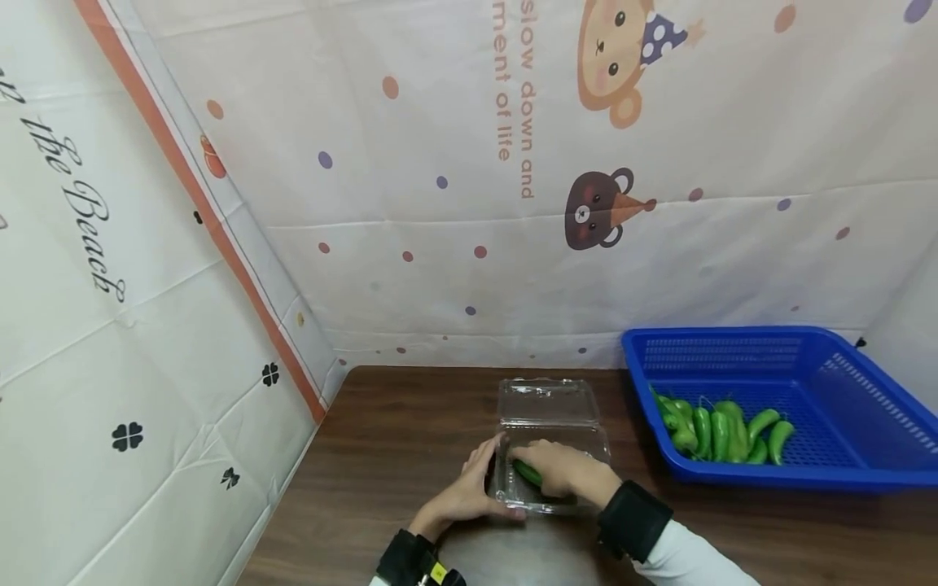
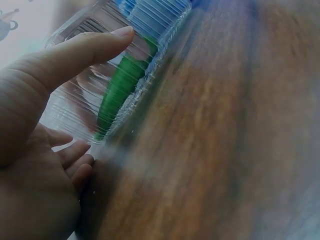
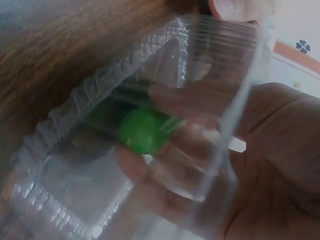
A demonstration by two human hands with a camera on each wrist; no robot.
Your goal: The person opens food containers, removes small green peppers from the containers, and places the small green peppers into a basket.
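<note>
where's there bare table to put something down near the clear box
Bare wood lies left of the clear box, running to the cloth wall, and behind its open lid toward the back cloth. A narrower strip sits between the box and the blue basket. It is crowded at the box's near side, where the left hand and right hand with a green pepper meet.

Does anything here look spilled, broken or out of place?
Nothing stands out. The clear plastic box sits flat on the wooden table with its lid open. The right hand holds a green pepper inside it, and the left hand rests against its side. The other peppers lie together in the blue basket.
</note>
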